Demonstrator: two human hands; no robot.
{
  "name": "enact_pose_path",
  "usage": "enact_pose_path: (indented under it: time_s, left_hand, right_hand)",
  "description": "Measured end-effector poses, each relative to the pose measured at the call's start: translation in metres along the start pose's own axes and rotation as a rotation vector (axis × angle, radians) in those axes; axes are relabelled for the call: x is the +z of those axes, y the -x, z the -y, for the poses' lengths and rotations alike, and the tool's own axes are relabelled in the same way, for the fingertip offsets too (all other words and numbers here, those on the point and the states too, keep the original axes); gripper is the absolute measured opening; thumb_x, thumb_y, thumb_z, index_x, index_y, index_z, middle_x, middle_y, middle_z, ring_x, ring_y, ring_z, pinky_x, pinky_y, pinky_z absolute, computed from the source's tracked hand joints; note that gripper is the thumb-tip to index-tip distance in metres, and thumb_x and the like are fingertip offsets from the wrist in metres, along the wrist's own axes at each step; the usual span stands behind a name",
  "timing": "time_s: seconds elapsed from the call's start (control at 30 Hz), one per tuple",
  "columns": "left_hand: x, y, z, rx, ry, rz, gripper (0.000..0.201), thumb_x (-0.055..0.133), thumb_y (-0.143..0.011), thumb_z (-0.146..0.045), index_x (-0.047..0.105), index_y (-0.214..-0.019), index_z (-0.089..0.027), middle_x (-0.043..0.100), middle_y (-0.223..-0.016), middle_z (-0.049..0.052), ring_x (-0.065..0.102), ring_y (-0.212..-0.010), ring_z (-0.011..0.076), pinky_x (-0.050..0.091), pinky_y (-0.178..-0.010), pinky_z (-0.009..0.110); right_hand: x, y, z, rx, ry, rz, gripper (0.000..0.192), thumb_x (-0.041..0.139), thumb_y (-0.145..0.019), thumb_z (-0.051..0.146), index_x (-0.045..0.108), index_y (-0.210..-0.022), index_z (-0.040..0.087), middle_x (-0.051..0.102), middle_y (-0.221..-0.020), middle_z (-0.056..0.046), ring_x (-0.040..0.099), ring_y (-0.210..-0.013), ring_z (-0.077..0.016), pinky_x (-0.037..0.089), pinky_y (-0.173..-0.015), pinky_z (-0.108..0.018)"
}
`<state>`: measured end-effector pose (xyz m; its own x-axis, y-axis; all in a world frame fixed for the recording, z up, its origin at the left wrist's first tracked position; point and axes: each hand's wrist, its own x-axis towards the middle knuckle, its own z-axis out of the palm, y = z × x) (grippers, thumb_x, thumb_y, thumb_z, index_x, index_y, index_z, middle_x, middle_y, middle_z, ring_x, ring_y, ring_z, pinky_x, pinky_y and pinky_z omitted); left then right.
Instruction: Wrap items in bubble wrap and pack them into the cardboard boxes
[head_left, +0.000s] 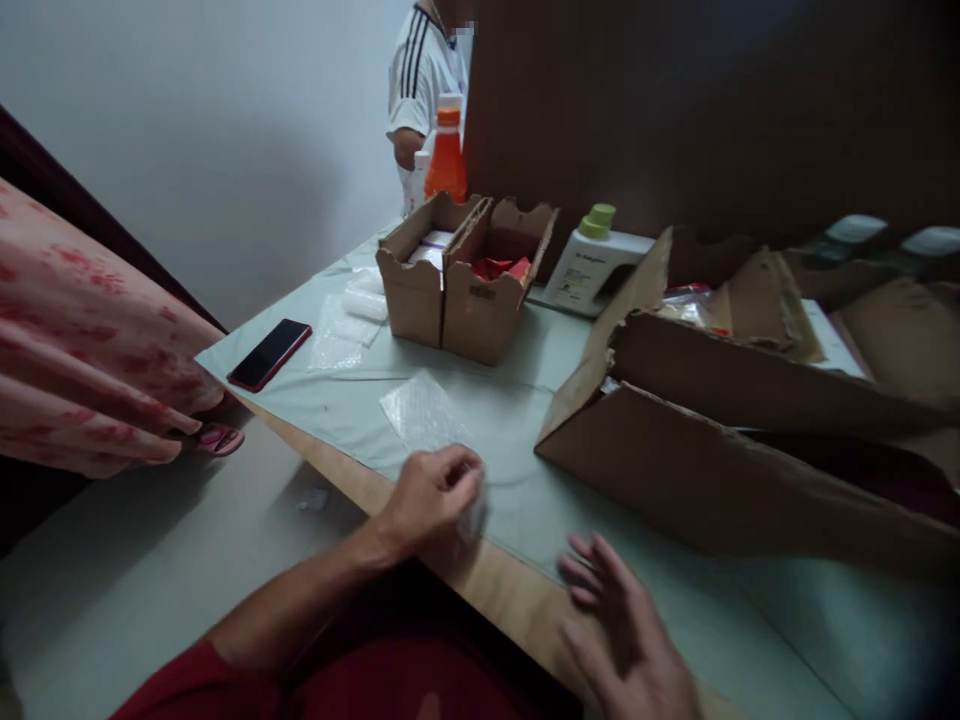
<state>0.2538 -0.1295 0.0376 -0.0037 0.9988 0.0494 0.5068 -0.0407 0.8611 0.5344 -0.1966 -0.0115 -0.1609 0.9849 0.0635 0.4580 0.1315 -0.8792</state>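
My left hand (436,492) is closed at the near edge of the table, fingers curled round a small piece of clear plastic (472,515). That piece is blurred and partly covered by the fingers. Just beyond the hand, a flat sheet of bubble wrap (421,402) lies on the cloth. To the right, my right hand (626,635) is open over the table edge, its fingers apart and nothing in them. The big cardboard box (720,480) stands beyond that hand, not touching it.
Two small cardboard boxes (480,315) stand at the back, near an orange bottle (447,160) and a white bottle with a green cap (592,270). More bubble wrap (337,335) and a phone (270,355) lie left. Behind is a person in a white shirt (424,65).
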Motion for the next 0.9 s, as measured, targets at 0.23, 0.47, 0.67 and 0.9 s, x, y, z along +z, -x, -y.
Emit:
enact_pose_path:
  time_s: [0.23, 0.47, 0.67, 0.9]
  left_hand:
    - [0.061, 0.043, -0.026, 0.292, 0.251, 0.264, 0.033, 0.067, -0.089, -0.024, 0.070, -0.122, -0.017, 0.078, -0.110, 0.009, 0.072, -0.097, 0.0217, 0.058, -0.088, 0.034]
    - [0.033, 0.018, 0.018, 0.548, -0.248, 0.075, 0.025, 0.057, -0.095, -0.014, 0.069, -0.116, -0.018, 0.072, -0.120, 0.013, 0.063, -0.112, 0.0272, 0.057, -0.095, 0.048]
    - [0.037, -0.002, 0.011, 0.645, -0.356, 0.125, 0.024, 0.054, -0.095, -0.010, 0.067, -0.114, -0.017, 0.071, -0.120, 0.012, 0.061, -0.113, 0.0275, 0.058, -0.093, 0.047]
    - [0.062, -0.020, 0.006, 0.690, -0.497, 0.258, 0.026, 0.051, -0.097, -0.011, 0.070, -0.114, -0.016, 0.071, -0.121, 0.014, 0.060, -0.112, 0.0297, 0.057, -0.093, 0.048]
  right_hand:
    - [0.021, -0.035, 0.025, 0.200, -0.103, -0.119, 0.068, 0.060, -0.093, 0.048, 0.044, -0.151, 0.017, 0.071, -0.093, -0.005, 0.068, -0.079, -0.0182, 0.057, -0.075, -0.033]
    - [-0.048, -0.022, -0.004, 0.233, 0.282, -0.212, 0.050, 0.055, -0.090, 0.041, 0.066, -0.129, 0.013, 0.064, -0.071, -0.001, 0.058, -0.058, -0.0168, 0.049, -0.057, -0.030]
    - [-0.067, -0.010, -0.014, 0.056, 0.716, -0.473, 0.036, 0.052, -0.096, 0.037, 0.070, -0.118, 0.016, 0.076, -0.110, -0.014, 0.070, -0.097, -0.0292, 0.053, -0.086, -0.044]
    - [0.003, -0.044, 0.021, -0.300, 0.715, 0.039, 0.038, 0.046, -0.101, 0.020, 0.064, -0.135, 0.021, 0.064, -0.144, -0.012, 0.060, -0.128, -0.0272, 0.051, -0.100, -0.046]
